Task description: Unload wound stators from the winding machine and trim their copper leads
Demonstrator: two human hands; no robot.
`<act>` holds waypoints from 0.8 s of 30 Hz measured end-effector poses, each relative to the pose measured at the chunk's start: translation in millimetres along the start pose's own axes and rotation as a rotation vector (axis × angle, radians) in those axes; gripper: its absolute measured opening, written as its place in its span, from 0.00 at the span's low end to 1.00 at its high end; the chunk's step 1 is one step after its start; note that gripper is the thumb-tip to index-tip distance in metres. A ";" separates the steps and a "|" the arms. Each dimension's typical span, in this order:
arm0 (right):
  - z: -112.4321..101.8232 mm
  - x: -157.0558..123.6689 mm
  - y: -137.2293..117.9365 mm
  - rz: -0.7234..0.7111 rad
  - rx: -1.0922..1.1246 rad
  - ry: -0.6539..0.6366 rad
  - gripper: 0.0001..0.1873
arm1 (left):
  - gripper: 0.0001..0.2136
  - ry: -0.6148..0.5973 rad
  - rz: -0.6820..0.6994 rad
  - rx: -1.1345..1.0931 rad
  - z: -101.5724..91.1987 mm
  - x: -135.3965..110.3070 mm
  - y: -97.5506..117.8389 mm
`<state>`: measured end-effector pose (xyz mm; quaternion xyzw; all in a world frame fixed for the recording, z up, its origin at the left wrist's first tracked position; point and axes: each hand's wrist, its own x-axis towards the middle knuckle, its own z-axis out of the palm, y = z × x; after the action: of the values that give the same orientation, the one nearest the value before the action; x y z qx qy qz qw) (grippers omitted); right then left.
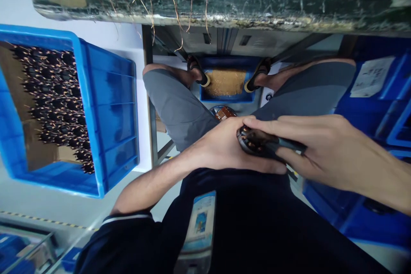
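Note:
In the middle of the head view, my left hand (221, 145) is closed around a small round black wound part (244, 142) with copper ends on its rim, held over my lap. My right hand (327, 152) comes in from the right and grips a dark hand tool (289, 142) that looks like pliers or cutters. The tool's head reaches the copper ends of the part, and my right thumb lies close to the part's upper edge. Whether the jaws are open or closed is hard to make out.
Left stands a blue crate (111, 111) with rows of black copper-ended parts (54, 98). A worn green bench (257, 0) spans the top, copper wires (175, 4) hanging over its edge. Between my feet is a blue tray (226, 99); blue bins (362, 102) stand right.

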<state>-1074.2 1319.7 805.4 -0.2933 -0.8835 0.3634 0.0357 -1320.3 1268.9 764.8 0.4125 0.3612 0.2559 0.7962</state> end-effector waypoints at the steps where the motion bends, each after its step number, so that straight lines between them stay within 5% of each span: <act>1: 2.1 2.4 3.3 0.030 0.074 -0.008 0.31 | 0.20 -0.013 -0.003 -0.106 -0.5 2.6 -7.8; 6: 21.7 13.4 4.5 0.063 0.279 0.114 0.41 | 0.29 0.076 -0.139 -0.567 8.3 6.3 -47.8; 10: 33.0 17.2 5.9 0.177 0.481 0.084 0.24 | 0.40 0.073 -0.074 -0.536 15.5 -0.2 -67.2; 12: 33.6 15.6 13.7 0.286 0.684 -0.013 0.20 | 0.48 0.114 0.022 -0.377 10.7 -7.6 -70.4; 16: 38.2 8.8 29.7 0.423 1.157 -0.181 0.23 | 0.56 0.441 0.322 0.336 -8.1 -31.3 -59.9; 18: 45.8 7.5 31.8 0.439 1.282 -0.238 0.24 | 0.48 0.479 0.437 0.715 -13.7 -42.1 -49.0; 20: 55.6 9.8 29.9 0.443 1.326 -0.271 0.22 | 0.33 0.393 0.506 0.915 -14.8 -48.2 -39.2; 24: 72.8 22.3 19.9 0.433 1.374 -0.288 0.23 | 0.23 0.333 0.438 0.917 -14.4 -52.5 -30.8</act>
<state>-1102.9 1297.9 735.5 -0.3220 -0.3746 0.8692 0.0225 -1360.1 1222.5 752.3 0.7375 0.4628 0.2941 0.3942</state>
